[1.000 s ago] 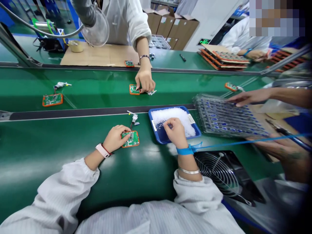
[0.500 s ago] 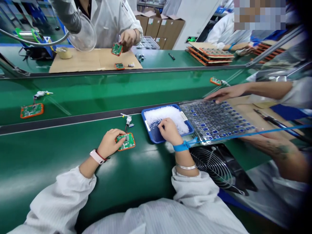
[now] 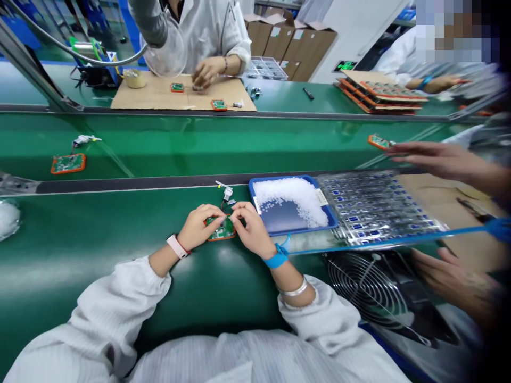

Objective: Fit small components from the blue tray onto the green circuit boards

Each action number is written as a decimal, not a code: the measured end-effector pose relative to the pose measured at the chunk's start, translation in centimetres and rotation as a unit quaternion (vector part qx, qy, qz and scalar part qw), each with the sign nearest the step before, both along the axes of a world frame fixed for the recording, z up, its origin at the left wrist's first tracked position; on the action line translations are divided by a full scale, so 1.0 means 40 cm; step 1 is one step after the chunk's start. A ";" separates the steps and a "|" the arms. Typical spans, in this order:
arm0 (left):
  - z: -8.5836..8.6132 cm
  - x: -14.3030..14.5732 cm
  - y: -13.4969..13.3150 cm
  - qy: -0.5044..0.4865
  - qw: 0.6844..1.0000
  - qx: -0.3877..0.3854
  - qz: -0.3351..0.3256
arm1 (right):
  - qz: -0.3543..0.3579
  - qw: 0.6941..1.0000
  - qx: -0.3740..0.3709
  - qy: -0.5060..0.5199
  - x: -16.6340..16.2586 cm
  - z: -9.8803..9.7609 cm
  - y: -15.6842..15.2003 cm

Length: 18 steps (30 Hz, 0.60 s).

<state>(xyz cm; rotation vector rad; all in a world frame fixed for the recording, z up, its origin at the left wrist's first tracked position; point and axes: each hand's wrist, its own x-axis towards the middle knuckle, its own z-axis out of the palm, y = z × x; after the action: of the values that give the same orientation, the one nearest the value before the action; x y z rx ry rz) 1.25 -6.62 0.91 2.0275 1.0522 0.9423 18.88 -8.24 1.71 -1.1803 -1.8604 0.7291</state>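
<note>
A small green circuit board with an orange rim (image 3: 222, 231) lies on the green bench in front of me. My left hand (image 3: 198, 225) rests on its left side with fingers curled onto it. My right hand (image 3: 250, 229) pinches at the board's upper right edge; whatever small part it may carry is too small to make out. Thin wires with a small connector (image 3: 227, 193) run from the board toward the belt. Just right of my hands sits a blue tray (image 3: 260, 214) holding a heap of tiny white parts (image 3: 295, 196).
A clear blister tray of blue parts (image 3: 375, 208) lies right of the blue tray, with a co-worker's hand (image 3: 423, 154) above it. A fan grille (image 3: 371, 287) sits lower right. More boards (image 3: 67, 163) lie on the belt. Across it, a person works at a cardboard sheet (image 3: 159, 96).
My right hand has left the blue tray and come left to the circuit board. The person opposite has brought a board down to the cardboard. The camera has shifted.
</note>
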 end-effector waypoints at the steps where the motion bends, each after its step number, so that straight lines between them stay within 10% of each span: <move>1: -0.001 0.001 0.000 0.002 1.000 -0.001 0.002 | 0.007 1.000 -0.006 0.007 -0.011 -0.007 0.000; 18: 0.008 0.006 0.019 0.101 0.992 -0.060 0.035 | 0.020 0.999 -0.034 -0.010 -0.024 -0.062 0.029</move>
<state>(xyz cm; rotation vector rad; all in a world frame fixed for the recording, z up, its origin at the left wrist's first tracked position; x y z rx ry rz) 1.47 -5.85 1.23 2.0281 1.2638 0.7010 17.92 -7.09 -0.78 -1.2012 -1.8929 0.8116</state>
